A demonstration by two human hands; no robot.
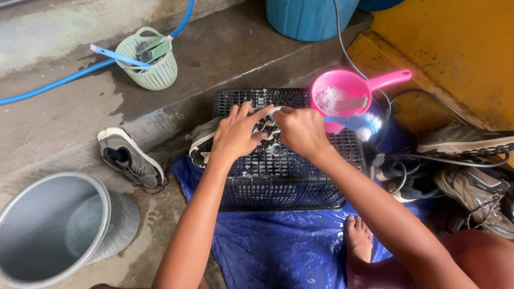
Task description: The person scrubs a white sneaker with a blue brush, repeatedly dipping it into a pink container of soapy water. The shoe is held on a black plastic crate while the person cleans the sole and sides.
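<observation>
A soapy grey sneaker (202, 140) lies on its side on an upturned black plastic crate (278, 171). My left hand (236, 134) presses down on the shoe, fingers spread over its middle. My right hand (301, 130) grips a blue scrub brush (356, 123) whose white bristles stick out to the right, over the crate's right edge. A pink dipper (342, 96) with soapy water stands at the crate's back right corner.
A second grey sneaker (130, 158) lies on wet concrete at left, a metal bucket (53, 230) at bottom left. A green basket (150, 61) with brushes, a blue hose (64, 79), more shoes (471, 176) at right, and a blue tarp (278, 249) under the crate.
</observation>
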